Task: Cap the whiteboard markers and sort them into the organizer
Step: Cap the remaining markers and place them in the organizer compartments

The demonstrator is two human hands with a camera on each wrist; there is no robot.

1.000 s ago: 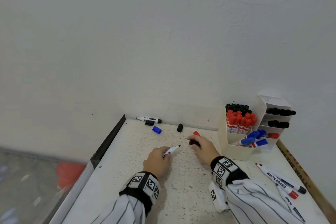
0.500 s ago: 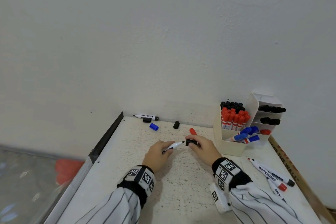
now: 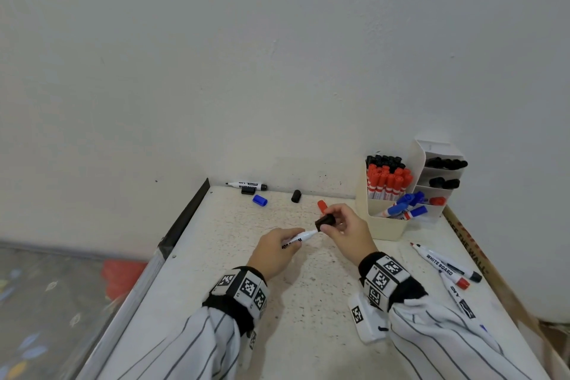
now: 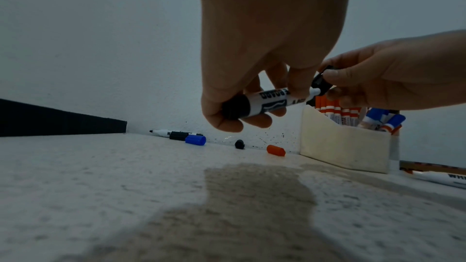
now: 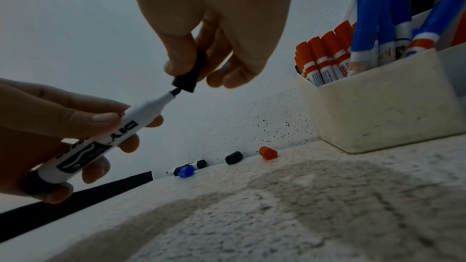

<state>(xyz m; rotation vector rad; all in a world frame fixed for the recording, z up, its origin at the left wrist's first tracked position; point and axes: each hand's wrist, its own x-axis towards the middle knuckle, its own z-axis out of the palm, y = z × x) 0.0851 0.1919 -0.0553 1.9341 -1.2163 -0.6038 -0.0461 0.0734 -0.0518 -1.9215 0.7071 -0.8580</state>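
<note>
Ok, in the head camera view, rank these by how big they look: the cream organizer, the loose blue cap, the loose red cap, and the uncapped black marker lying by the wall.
1. Cream organizer
2. Uncapped black marker by the wall
3. Loose blue cap and loose red cap: these look alike, and the right hand partly hides the red one, so no ranking.

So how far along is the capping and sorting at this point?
Done: the organizer already holds many capped red, black and blue markers.
In hand: the left hand grips a black marker; the right hand brings a black cap to its tip, not yet seated.
Left: an uncapped marker by the wall, several markers at right, loose caps.
</note>
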